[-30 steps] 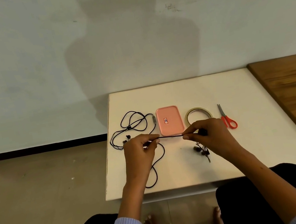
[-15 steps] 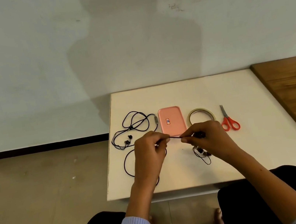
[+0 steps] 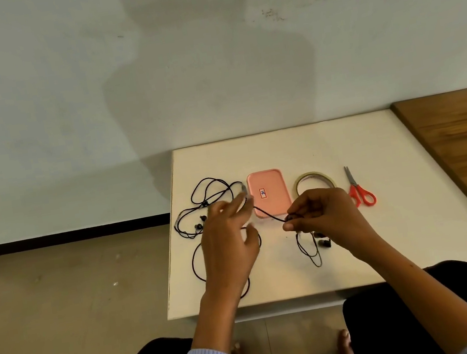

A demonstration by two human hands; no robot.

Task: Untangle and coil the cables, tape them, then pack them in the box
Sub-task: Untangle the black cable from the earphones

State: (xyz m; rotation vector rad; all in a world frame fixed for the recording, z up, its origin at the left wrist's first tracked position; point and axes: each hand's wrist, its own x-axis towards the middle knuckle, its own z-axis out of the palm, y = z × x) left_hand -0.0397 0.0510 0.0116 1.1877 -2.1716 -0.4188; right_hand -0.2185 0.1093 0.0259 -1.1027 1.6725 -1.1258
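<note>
Far left on the white counter (image 3: pixel 346 257): a second black cable (image 3: pixel 200 209), sprawled in loose overlapping loops with its earbuds among them, neither coiled nor taped, apparently untouched so far. Just right of that, the left hand (image 3: pixel 229 238) above the counter, blurred, fingers (image 3: pixel 238 205) spread and relaxed, gripping nothing as far as visible; a slack loop of cable partly hidden beneath the palm. From near those fingers, a taut strand of the worked cable (image 3: pixel 270 216) across the near corner of the pink box (image 3: pixel 268 192) to the right hand (image 3: pixel 323 211). Right-hand fingers curled, pinching the strand at what looks like a small gathered bunch; below it, a narrow loop and two earbuds dangling to the counter. Box lid on, nothing packed. Further right, tape roll (image 3: pixel 314 184) flat and seemingly unused, then red-handled scissors (image 3: pixel 359 190) lying idle.

Judged progress: early. First cable mid-coil at best, with much slack left on the left. Remaining: finishing that coil, taping, the same for the second cable, opening the box, packing both.
</note>
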